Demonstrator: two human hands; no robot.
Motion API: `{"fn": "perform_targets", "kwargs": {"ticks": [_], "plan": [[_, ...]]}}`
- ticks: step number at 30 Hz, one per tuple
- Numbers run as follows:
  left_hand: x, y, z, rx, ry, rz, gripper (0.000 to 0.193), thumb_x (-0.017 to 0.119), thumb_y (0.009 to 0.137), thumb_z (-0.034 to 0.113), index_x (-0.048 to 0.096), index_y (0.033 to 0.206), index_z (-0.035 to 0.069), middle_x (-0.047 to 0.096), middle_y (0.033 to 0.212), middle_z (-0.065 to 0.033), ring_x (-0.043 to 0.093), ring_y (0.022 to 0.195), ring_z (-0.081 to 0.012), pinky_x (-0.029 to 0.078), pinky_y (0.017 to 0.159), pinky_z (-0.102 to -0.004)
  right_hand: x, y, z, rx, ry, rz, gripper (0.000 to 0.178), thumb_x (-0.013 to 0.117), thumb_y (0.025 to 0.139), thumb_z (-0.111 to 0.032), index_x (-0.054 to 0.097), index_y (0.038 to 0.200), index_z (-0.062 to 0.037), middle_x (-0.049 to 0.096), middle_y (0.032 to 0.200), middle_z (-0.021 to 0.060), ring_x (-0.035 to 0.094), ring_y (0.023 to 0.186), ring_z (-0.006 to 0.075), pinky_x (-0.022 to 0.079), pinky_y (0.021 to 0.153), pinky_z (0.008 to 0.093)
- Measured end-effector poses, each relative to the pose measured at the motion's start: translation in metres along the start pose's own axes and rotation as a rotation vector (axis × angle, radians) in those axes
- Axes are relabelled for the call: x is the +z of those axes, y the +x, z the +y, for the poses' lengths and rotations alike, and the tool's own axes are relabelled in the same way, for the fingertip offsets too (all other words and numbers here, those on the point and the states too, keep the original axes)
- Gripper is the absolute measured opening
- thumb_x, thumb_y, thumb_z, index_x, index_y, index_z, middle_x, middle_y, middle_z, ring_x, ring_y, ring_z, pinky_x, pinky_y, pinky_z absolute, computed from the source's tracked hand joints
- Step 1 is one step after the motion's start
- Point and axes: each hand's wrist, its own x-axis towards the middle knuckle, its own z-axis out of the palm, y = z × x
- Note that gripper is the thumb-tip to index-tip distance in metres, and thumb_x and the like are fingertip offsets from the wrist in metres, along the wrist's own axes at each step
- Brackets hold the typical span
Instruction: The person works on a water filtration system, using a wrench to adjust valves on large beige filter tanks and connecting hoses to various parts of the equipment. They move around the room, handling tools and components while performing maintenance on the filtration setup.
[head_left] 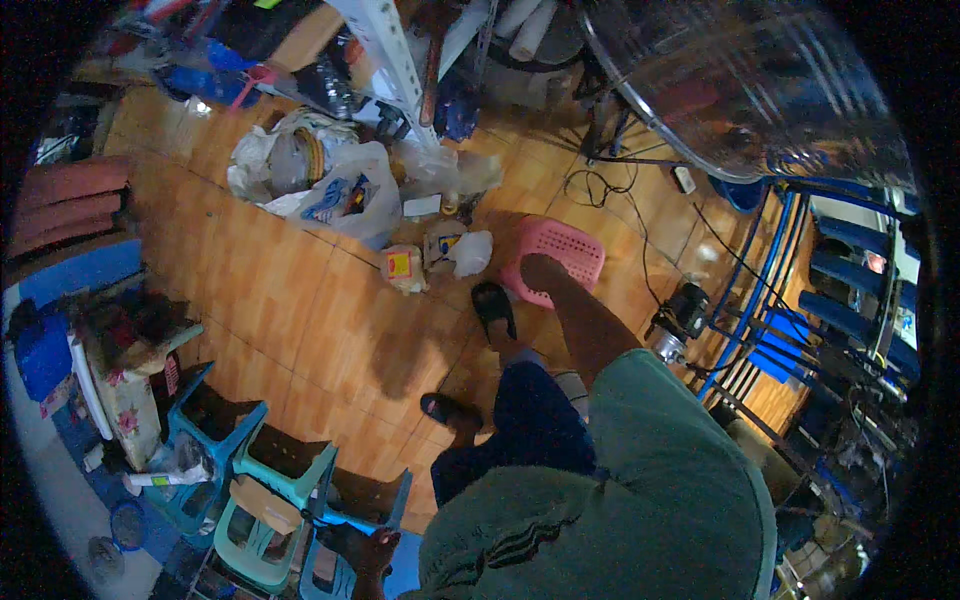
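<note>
My right arm reaches down to a pink perforated plastic thing point(572, 245), a basket or a stool, on the tiled floor beside my foot. My right hand point(542, 274) is closed at its near left part; the fingertips are in shadow. Low on the left, my left hand point(376, 550) is beside the light-blue plastic chairs point(372, 505). A dark shape lies against its fingers, and I cannot make out whether it is held. Left of the pink thing sit a small white bag point(472, 253) and a packet with a red-and-yellow label point(403, 268).
White plastic bags point(365, 195) lie by a metal shelf post point(385, 60). Plastic chairs point(265, 545) line the lower left. A black cable point(640, 215) runs across the floor toward a dark motor-like machine point(685, 312). Blue metal racks point(770, 260) stand at right.
</note>
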Motion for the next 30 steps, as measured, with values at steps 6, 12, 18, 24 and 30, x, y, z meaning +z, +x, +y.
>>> {"fn": "perform_targets", "kwargs": {"ticks": [6, 12, 18, 24, 30], "plan": [[0.03, 0.051, 0.002, -0.455, -0.233, -0.188, 0.034, 0.066, 0.082, 0.039, 0.064, 0.104, 0.013, 0.069, 0.087, -0.0101, 0.067, 0.079, -0.0272, 0.052, 0.074, -0.0387, 0.069, 0.123, 0.008, 0.138, 0.029, -0.191, 0.024, 0.06, 0.08, -0.019, 0.067, 0.101, -0.0091, 0.067, 0.1, 0.0131, 0.065, 0.09, 0.0271, 0.052, 0.077, 0.0394], [0.043, 0.083, 0.034, -0.156, -0.212, 0.026, 0.035, 0.067, 0.083, 0.044, 0.066, 0.094, 0.011, 0.064, 0.076, -0.0095, 0.06, 0.07, -0.0212, 0.05, 0.068, -0.036, 0.072, 0.216, -0.003, 0.108, -0.384, -0.151, 0.021, 0.059, 0.077, -0.016, 0.069, 0.094, -0.0081, 0.068, 0.091, 0.0153, 0.067, 0.081, 0.0314, 0.054, 0.071, 0.0427], [0.059, 0.086, -0.011, -0.132, -0.223, -0.036, 0.023, 0.074, 0.08, 0.021, 0.065, 0.099, 0.01, 0.064, 0.084, -0.0078, 0.06, 0.079, -0.0216, 0.048, 0.072, -0.0353, 0.083, 0.263, -0.008, 0.034, -0.363, 0.161, 0.029, 0.057, 0.078, -0.023, 0.067, 0.102, -0.0087, 0.067, 0.097, 0.0136, 0.065, 0.09, 0.0301, 0.052, 0.077, 0.0441], [0.057, 0.105, 0.056, -0.322, -0.046, -0.066, 0.022, 0.073, 0.082, 0.026, 0.066, 0.099, 0.014, 0.066, 0.084, -0.012, 0.062, 0.074, -0.0263, 0.05, 0.067, -0.0369, 0.114, 0.292, 0.012, 0.092, -0.414, -0.119, 0.035, 0.058, 0.079, -0.03, 0.066, 0.107, -0.0096, 0.063, 0.112, 0.0114, 0.058, 0.109, 0.0279, 0.047, 0.091, 0.0443], [0.075, 0.108, 0.039, -0.284, -0.127, -0.05, 0.03, 0.07, 0.084, 0.031, 0.063, 0.108, 0.013, 0.067, 0.085, -0.0115, 0.064, 0.078, -0.0227, 0.052, 0.067, -0.0358, 0.127, 0.275, 0.045, 0.009, -0.319, 0.136, 0.029, 0.054, 0.084, -0.026, 0.065, 0.107, -0.0113, 0.063, 0.112, 0.0124, 0.062, 0.099, 0.0296, 0.048, 0.089, 0.0421]]}}
